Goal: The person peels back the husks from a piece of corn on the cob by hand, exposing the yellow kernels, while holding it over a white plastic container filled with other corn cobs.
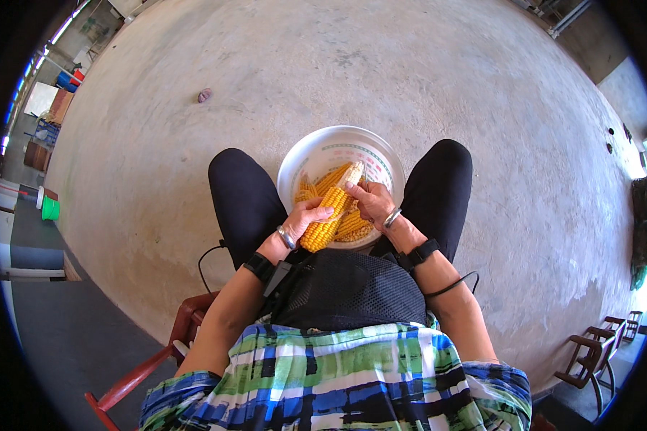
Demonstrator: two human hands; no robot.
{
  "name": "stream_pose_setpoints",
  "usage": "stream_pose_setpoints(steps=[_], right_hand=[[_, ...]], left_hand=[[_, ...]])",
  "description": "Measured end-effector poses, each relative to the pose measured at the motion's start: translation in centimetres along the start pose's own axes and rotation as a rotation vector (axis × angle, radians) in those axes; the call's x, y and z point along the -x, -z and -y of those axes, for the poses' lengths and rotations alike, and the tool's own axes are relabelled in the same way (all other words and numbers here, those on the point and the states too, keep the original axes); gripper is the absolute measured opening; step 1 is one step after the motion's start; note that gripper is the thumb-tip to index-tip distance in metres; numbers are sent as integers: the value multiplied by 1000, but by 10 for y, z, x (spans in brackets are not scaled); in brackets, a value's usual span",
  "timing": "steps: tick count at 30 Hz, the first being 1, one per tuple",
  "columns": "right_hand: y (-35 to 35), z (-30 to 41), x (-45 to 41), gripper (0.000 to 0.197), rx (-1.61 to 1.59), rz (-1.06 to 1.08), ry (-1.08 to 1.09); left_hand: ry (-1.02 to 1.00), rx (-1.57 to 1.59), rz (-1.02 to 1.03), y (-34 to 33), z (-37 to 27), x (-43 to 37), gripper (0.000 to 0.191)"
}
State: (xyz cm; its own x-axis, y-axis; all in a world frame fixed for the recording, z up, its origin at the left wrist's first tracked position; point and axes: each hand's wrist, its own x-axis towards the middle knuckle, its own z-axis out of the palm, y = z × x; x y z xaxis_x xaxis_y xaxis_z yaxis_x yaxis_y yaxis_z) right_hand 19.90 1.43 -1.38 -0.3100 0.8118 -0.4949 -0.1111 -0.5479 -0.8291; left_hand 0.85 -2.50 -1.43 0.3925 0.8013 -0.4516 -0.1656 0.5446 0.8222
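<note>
My left hand (308,218) grips a large ear of yellow corn (323,229), tilted over a basin between my knees. The upper end of the ear is a pale cob (351,175) stripped of kernels; the lower part is still covered in them. My right hand (374,203) is curled beside the ear, its thumb against the edge of the kernels. A thin rod-like tool (365,173) sticks up from its fingers; its exact kind cannot be made out. In the white basin (302,148), which bears printed writing, lie several more corn ears (331,178) and loose kernels (356,233).
A small purplish lump (204,95) lies on the concrete floor (280,70). Red wooden chair parts (135,380) show at my left. A green bucket (50,208) stands far left, and brown wooden chairs (585,355) stand at the lower right. Cables (200,264) loop near my arms.
</note>
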Motion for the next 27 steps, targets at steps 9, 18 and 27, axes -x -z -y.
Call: stream_pose_setpoints(steps=[9,18,27], right_hand=[[1,-2,-1,44,-18,-7,-22],[6,7,2,27,-354,138,-104],[0,5,3,41,-154,91,-24]], left_hand=[[-21,-31,33,2,5,-2,41],[-23,284,56,-8,-11,8,37],[12,225,3,-6,-7,5,36]])
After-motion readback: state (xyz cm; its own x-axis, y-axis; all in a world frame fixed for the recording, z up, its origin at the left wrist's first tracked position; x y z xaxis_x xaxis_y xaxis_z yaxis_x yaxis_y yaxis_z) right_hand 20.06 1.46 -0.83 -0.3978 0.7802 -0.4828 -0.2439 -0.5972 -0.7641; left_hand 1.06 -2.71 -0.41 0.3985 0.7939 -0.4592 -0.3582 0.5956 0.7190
